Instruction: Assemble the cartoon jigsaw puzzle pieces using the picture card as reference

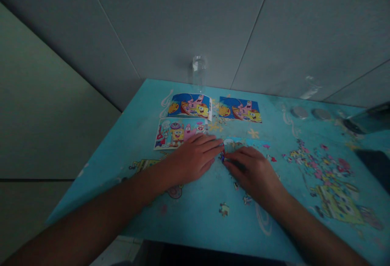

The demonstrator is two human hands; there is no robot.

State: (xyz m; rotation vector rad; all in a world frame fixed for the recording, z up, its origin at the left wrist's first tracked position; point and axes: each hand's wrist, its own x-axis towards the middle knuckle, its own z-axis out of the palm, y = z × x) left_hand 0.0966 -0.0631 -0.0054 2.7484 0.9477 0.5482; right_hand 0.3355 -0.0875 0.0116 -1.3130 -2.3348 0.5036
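My left hand [198,156] lies palm down with its fingers stretched to the right. Its fingertips rest beside a small red and blue jigsaw piece [223,156]. My right hand [254,166] pinches that piece between thumb and fingers, so much of it is hidden. A light blue strip of joined puzzle pieces [252,141] runs behind my right hand. Just beyond my left hand is a cartoon picture sheet [173,132], partly covered by the fingers. A single loose puzzle piece [224,209] lies nearer the front edge.
Another picture sheet [190,106] and a blue cartoon picture [240,109] lie at the back. A clear bottle [199,70] stands by the wall. To the right are a heap of puzzle pieces [319,162], two round lids [300,112], a glass container [370,119] and a dark flat object [376,166].
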